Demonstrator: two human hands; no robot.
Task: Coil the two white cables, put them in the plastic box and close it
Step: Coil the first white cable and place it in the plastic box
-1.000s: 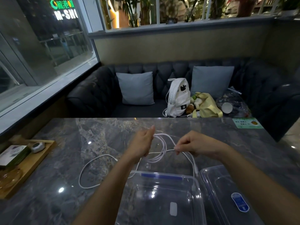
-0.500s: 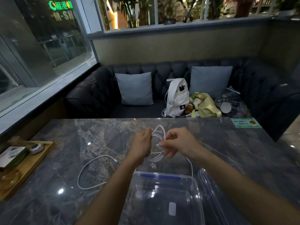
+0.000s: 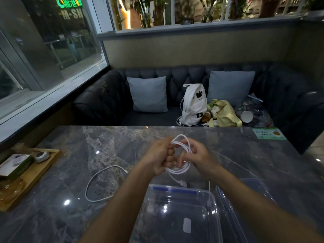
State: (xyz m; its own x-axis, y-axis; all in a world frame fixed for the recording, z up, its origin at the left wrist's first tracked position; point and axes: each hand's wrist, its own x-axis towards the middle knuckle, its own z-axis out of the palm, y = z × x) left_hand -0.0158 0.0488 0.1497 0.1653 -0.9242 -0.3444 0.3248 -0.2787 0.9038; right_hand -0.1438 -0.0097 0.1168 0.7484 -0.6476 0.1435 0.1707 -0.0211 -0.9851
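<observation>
The right hand point(image 3: 198, 156) now meets the left hand point(image 3: 158, 159), both hands gripping the first cable point(image 3: 182, 146) in tighter loops; the second cable point(image 3: 98, 178) awaits coiling.

The plastic box point(image 3: 175, 188) and lid point(image 3: 226, 216) run off the bottom edge. The left hand point(image 3: 157, 158) and right hand point(image 3: 198, 156) hide stretches of the coiled cable point(image 3: 180, 170); the left forearm point(image 3: 122, 199) covers the loose cable point(image 3: 87, 190) at one end.

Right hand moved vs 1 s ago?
Yes. The right hand shifted left against the plastic box, closing on the left hand at the coiled white cable.
</observation>
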